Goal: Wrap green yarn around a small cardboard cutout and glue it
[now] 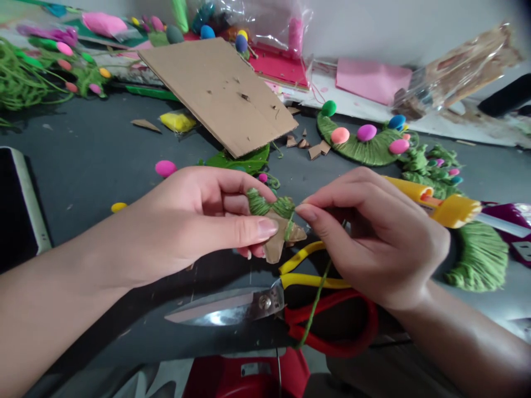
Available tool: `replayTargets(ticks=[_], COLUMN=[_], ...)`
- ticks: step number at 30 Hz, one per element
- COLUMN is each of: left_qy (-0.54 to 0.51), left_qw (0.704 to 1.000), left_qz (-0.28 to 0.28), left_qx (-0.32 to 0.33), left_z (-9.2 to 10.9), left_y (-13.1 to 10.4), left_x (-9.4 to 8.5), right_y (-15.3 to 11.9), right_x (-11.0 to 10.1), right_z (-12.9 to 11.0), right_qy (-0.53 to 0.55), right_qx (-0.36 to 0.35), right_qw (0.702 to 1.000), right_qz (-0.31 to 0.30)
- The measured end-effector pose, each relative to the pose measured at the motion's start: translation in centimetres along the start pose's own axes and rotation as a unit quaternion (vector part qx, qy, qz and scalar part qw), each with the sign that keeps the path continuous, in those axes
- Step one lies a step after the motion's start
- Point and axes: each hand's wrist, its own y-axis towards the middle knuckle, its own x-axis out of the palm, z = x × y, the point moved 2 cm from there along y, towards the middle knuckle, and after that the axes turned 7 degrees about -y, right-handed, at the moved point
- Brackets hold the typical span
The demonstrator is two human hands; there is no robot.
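While the left hand [201, 213], half curled, clamps the cutout [281, 226] under its thumb, the right hand [373, 226] pinches yarn [317, 301] just right of it. Two far lobes [259, 202] appear wrapped; the near cardboard [274, 249] is largely bare. Scissors [226, 309] lie nearer.

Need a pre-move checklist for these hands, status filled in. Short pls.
1. Left hand has the card: ok, thumb presses on its face.
2. Right hand has the yarn: ok, pinched between thumb and forefinger, close to the card.
3. Card covered by yarn: not ok, turns show along the upper edge, but bare card shows below.
4. Hanging yarn clear of the scissors: not ok, it passes across them in view; contact can't be told.
5. Yarn's far end free: cannot tell, it drops out of sight.
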Motion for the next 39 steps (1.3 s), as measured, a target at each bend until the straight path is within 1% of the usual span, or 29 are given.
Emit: replayTargets(ticks=[3,6,8,11,13,15,17,18,20,22,23,27,29,31,32,34,39], left_qy=[-0.015,-0.025,-0.031,-0.051,-0.064,-0.055,-0.009,0.027,0.104,0.170,0.192,0.266,0.299,0.310,0.304,0.275,0.170], left_qw=[1.000,1.000,0.999,0.997,0.995,0.993,0.991,0.988,0.973,0.956,0.950,0.932,0.918,0.909,0.909,0.920,0.965], left_qz=[-0.005,-0.007,0.009,0.050,0.064,0.077,0.103,0.125,0.174,0.203,0.207,0.190,0.193,0.205,0.211,0.209,0.159], left_qx=[0.004,0.013,0.017,0.031,0.052,0.071,0.084,0.092,0.110,0.127,0.132,0.154,0.175,0.190,0.194,0.188,0.122], left_z=[0.0,-0.1,-0.2,-0.3,-0.3,-0.3,-0.2,-0.1,0.1,0.3,0.4,0.3,0.1,-0.2,-0.3,-0.5,-0.6], left_y=[0.1,0.1,0.1,0.0,0.1,0.1,0.1,0.1,-0.1,-0.2,-0.2,-0.3,-0.3,-0.3,-0.3,-0.2,0.1], left_x=[0.2,0.3,0.3,0.2,0.1,0.2,0.2,0.2,0.2,0.2,0.2,0.5,0.8,1.1,1.2,1.3,0.3], right_y=[-0.1,-0.3,-0.3,-0.3,-0.3,-0.5,-0.6,-0.7,-0.9,-1.0,-1.0,-1.1,-1.1,-1.1,-1.1,-0.9,-0.7], right_x=[0.2,0.5,0.7,0.8,1.0,1.1,1.2,1.2,1.2,1.1,1.1,1.1,1.1,0.9,0.8,0.6,0.0], right_z=[0.1,0.3,0.3,0.3,0.2,0.1,0.1,0.1,0.0,0.0,0.0,0.0,0.0,-0.1,-0.1,-0.1,-0.2], right_qy=[0.011,0.046,0.069,0.079,0.078,0.071,0.062,0.056,0.045,0.032,0.024,-0.019,-0.046,-0.074,-0.086,-0.104,-0.107], right_qx=[0.025,0.065,0.077,0.079,0.073,0.055,0.032,0.021,0.006,-0.005,-0.012,-0.061,-0.087,-0.110,-0.117,-0.120,-0.082], right_qw=[0.999,0.993,0.987,0.985,0.985,0.986,0.988,0.989,0.991,0.992,0.991,0.988,0.985,0.982,0.981,0.981,0.988], right_qz=[-0.027,-0.091,-0.120,-0.131,-0.136,-0.141,-0.139,-0.135,-0.128,-0.126,-0.128,-0.138,-0.141,-0.135,-0.129,-0.114,-0.070])
